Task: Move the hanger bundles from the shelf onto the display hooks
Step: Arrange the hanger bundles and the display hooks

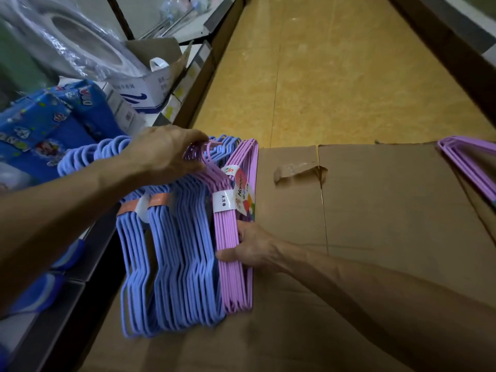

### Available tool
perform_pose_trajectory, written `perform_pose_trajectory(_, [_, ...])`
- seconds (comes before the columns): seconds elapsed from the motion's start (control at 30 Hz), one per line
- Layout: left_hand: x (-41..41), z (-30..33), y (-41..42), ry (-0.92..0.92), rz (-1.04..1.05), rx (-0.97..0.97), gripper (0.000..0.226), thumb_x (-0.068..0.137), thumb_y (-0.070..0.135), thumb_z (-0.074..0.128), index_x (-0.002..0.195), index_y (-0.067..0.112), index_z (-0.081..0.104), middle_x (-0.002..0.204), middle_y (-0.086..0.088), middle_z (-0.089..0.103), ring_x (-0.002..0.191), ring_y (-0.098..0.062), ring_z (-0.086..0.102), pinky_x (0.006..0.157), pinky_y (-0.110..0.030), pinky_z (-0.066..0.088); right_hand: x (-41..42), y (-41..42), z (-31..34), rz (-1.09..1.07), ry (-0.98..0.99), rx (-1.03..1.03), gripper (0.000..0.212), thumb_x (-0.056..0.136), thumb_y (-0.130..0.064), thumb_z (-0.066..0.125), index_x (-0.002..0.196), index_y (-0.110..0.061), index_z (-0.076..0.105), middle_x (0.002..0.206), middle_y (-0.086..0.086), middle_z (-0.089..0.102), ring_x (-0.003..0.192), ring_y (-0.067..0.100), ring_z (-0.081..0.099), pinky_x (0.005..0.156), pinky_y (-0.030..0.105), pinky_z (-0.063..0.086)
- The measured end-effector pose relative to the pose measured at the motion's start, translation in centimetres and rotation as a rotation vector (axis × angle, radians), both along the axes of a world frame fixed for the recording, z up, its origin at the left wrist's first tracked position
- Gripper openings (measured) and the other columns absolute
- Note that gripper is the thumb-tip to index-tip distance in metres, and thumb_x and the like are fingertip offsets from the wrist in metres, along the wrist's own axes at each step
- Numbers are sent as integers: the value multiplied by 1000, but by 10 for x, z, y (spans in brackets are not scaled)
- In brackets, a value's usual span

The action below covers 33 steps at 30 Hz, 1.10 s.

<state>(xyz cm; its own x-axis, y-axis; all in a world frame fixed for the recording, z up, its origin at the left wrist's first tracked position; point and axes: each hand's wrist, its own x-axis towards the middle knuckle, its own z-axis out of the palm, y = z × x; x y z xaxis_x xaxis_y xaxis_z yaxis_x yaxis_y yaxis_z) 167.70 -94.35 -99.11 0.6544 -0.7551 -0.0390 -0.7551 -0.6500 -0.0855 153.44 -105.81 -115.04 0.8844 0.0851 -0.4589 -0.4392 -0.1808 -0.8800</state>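
Both hands are on one stack of hangers standing on edge at the left edge of a flattened cardboard box [375,210]. At the top of the stack, the left hand [163,154] comes in from the left with its forearm stretched across the frame, fingers curled over the hook ends and pinching the pink hooks between thumb and fingertips. Lower down, the right hand [252,248] reaches in from the lower right; its thumb lies across the near face of the pink hanger bundle [230,237] and its fingers wrap behind it, so it grips that bundle at mid-height.

One pink bundle is in the hands, bound with a white paper band and a coloured printed label. Pressed against its left side are the blue hanger bundles [166,264]; at least two orange bands show on them, but the exact number of blue bundles cannot be told. One more pink bundle [467,159] lies well apart at the box's far right corner, partly cut off by the frame.

Left of the stack runs a shelf [88,264] carrying blue printed packages [48,122], a white carton [150,89] and plastic-wrapped goods [67,41]. Beyond the box lies a yellow floor [335,76].
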Motion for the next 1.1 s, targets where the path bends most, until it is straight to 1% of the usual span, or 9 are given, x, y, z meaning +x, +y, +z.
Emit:
perform_pose_trajectory(0.07, [-2, 0, -1, 12, -7, -8, 53, 89, 42, 66, 137, 23, 51, 121, -9, 65, 105, -28, 58, 84, -39, 45, 0, -1, 4, 28, -13, -23, 47, 85, -18, 76, 127, -13, 57, 121, 8, 64, 112, 27, 61, 95, 37, 51])
perform_pose_trajectory(0.23, [-9, 7, -9, 46, 42, 37, 57, 89, 45, 65, 139, 21, 49, 125, -10, 65, 107, -28, 60, 87, -39, 48, -7, -7, 11, 67, -6, -67, 34, 88, -21, 73, 116, -6, 61, 115, 14, 67, 102, 32, 66, 87, 47, 58])
perform_pose_trajectory(0.37, [-27, 16, -21, 130, 52, -166, 52, 91, 38, 63, 138, 17, 52, 135, -8, 59, 120, -26, 57, 100, -40, 46, -25, -27, 23, 34, -25, -108, 21, 91, -28, 69, 107, -16, 59, 111, 9, 68, 99, 25, 68, 85, 42, 59])
perform_pose_trajectory(0.5, [-57, 12, -44, 174, 27, -439, 32, 93, 32, 63, 123, 21, 66, 119, 5, 66, 104, -5, 55, 85, -8, 37, -62, -59, 30, 70, -91, -312, 20, 94, -27, 63, 112, -18, 62, 101, -2, 65, 92, 13, 63, 79, 29, 54])
perform_pose_trajectory(0.53, [-64, 9, -52, 216, 19, -467, 30, 93, 33, 63, 121, 24, 67, 118, 7, 67, 105, -3, 56, 86, -8, 37, -73, -68, 30, 73, -90, -346, 18, 94, -26, 61, 111, -19, 63, 100, -4, 64, 91, 13, 62, 80, 29, 54])
perform_pose_trajectory(0.63, [-84, 8, -80, 389, 7, -523, 25, 94, 33, 61, 118, 29, 67, 118, 7, 69, 109, -5, 62, 98, -28, 47, -104, -96, 32, 43, -75, -419, 17, 95, -26, 59, 111, -21, 65, 99, -6, 63, 93, 11, 60, 85, 29, 52])
perform_pose_trajectory(0.77, [-110, 16, -121, 505, -2, -582, 23, 95, 30, 61, 116, 28, 69, 111, 9, 70, 103, 1, 62, 83, -16, 46, -138, -133, 39, -76, -78, -398, 17, 96, -20, 56, 109, -18, 66, 94, -3, 70, 83, 7, 63, 78, 23, 52])
perform_pose_trajectory(0.97, [-153, 15, -170, 600, -18, -647, 20, 95, 33, 59, 113, 32, 68, 104, 13, 70, 93, 3, 64, 81, -18, 49, -193, -185, 49, -288, -94, -422, 11, 92, -17, 59, 97, -22, 68, 80, -7, 69, 72, 4, 64, 74, 23, 53])
perform_pose_trajectory(1.1, [-187, 3, -197, 714, -39, -651, 18, 95, 32, 60, 110, 32, 68, 101, 13, 71, 87, 8, 66, 77, -18, 51, -246, -226, 54, -409, -79, -592, 13, 92, -18, 61, 101, -18, 70, 93, -4, 70, 86, 7, 63, 78, 21, 48])
